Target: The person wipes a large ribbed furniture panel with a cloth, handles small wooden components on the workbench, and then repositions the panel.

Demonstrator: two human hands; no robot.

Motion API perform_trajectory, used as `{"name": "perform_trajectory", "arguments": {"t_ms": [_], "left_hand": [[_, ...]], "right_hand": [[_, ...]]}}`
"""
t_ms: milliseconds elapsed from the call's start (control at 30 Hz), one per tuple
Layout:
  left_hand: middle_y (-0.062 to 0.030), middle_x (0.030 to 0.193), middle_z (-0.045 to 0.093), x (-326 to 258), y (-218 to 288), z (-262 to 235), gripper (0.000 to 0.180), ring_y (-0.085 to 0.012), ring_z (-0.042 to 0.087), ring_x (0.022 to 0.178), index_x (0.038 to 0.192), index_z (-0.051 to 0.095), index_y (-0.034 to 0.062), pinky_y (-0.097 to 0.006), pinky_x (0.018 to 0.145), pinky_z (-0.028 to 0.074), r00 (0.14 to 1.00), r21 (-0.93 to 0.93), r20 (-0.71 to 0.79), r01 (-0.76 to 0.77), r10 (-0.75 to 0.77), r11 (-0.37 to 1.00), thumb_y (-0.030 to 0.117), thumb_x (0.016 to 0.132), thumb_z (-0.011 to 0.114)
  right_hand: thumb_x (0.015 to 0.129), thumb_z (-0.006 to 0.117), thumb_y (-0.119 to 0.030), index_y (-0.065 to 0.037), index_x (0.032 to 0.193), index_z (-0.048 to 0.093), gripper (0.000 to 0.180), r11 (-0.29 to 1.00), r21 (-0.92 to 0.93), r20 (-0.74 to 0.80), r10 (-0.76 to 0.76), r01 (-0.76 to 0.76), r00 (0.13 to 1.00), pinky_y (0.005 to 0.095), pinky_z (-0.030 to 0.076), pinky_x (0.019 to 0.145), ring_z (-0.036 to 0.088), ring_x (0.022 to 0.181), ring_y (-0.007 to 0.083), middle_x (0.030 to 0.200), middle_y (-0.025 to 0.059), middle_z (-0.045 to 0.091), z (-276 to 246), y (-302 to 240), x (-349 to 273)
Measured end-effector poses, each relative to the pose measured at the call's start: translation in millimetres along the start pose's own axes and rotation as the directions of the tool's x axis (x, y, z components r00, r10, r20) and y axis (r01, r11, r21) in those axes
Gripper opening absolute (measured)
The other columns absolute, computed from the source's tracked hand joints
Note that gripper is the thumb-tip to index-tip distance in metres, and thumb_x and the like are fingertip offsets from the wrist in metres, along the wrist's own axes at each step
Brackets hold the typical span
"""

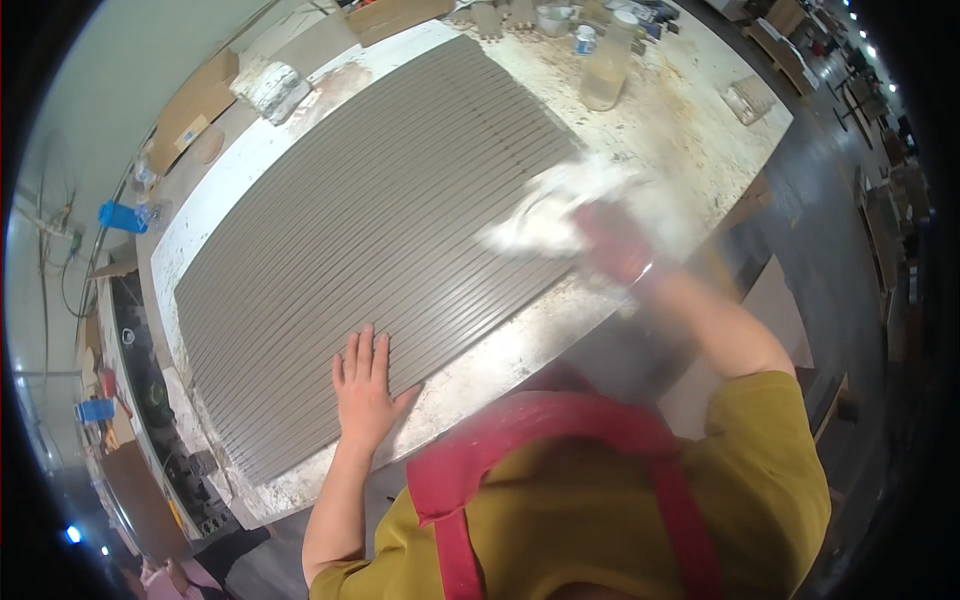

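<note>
left hand (pixel 365 385) flat, fingers spread, pressing grooved grey panel (pixel 370 230) at its 6 o'clock edge | right hand (pixel 615 240) blurred, closed on white rag (pixel 545 215) at panel's 3 o'clock | panel likely stiff, heavy, best gripped at long edges; rag soft, light | clear plastic bottle (pixel 607 65) at 1 o'clock on workbench (pixel 680 130), small blue-and-white can (pixel 585 40) beside it
</note>
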State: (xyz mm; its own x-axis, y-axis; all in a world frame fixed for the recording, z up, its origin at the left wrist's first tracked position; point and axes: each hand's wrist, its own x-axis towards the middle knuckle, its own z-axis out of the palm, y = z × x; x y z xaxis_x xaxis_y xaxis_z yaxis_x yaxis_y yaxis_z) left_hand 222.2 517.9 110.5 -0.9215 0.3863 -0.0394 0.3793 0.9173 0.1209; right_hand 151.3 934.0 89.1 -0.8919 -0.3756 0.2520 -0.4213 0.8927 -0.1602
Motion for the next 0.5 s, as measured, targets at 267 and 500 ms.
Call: {"name": "perform_trajectory", "arguments": {"t_ms": [267, 500], "left_hand": [[-0.0141, 0.148, 0.03, -6.9, -10.8, -3.1, 0.087, -0.0337, 0.029, 0.136, 0.139, 0.038, 0.0083, -0.054, 0.108, 0.023, 0.999, -0.007, 0.015, -0.031, 0.031, 1.0, 0.047, 0.07, 0.074], [-0.0125, 0.147, 0.032, -22.3, -9.4, -15.2, 0.078, -0.031, 0.035, 0.132, 0.138, 0.039, 0.0093, -0.052, 0.103, 0.033, 0.998, -0.073, -0.063, 0.009, -0.013, 0.997, 0.036, 0.073, 0.073]], "right_hand": [[0.077, 0.067, -0.03, -0.009, 0.136, 0.042, 0.067, 0.799, -0.445, -0.077, 0.416, -0.405, 0.906, 0.0453, 0.035, 0.103, 0.041, 0.128, 0.0346, 0.138, 0.0179, 0.043, -75.5, 135.7, 50.3], [0.079, 0.066, -0.02, -0.017, 0.135, 0.044, 0.061, 0.986, 0.11, 0.069, -0.136, 0.128, 0.988, 0.0448, 0.037, 0.101, 0.046, 0.122, 0.0382, 0.138, 0.0171, 0.043, 10.7, -16.3, 211.1]]}}
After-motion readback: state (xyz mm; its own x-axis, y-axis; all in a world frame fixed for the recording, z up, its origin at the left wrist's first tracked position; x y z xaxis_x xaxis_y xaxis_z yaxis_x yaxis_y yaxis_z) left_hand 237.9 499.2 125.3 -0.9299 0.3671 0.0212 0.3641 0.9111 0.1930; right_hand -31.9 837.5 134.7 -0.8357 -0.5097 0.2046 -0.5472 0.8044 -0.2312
